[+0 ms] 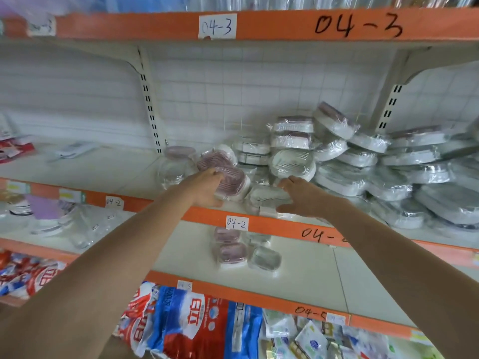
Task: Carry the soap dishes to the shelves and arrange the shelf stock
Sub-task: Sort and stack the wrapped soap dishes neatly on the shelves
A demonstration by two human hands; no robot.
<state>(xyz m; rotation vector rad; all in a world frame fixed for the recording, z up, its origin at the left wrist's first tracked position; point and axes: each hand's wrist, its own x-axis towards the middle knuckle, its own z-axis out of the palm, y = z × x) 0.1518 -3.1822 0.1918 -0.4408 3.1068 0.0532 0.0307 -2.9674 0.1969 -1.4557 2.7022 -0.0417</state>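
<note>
Reaching into the middle shelf (145,174), you've got both arms out w/ a soap dish in each hand. Your left hand (204,190) grips a pink ribbed soap dish (232,182), fingers curled over its near end, thumb underneath. Your right hand (303,196) grips a clear soap dish (269,196), fingers over the top, thumb below. Both dishes are oval, shrink-wrapped in glossy film, and sit at the front edge of the shelf, just beside each other.

Behind the pink one, 1 more pink dish (216,158) leans against a clear wrapped dish (177,164). To the right, a heap of white wrapped dishes (363,161) runs to the frame edge, stacked and tilted; too many and too blurred to count exactly.

On the shelf below (305,270), 3 dishes: 2 pink (230,251) and 1 clear (265,259), touching.

Orange shelf strips carry handwritten labels: "04-3" (217,26) up top, "04-2" (236,224) under your hands. Bottom shelf holds red-and-blue bags (186,325).
</note>
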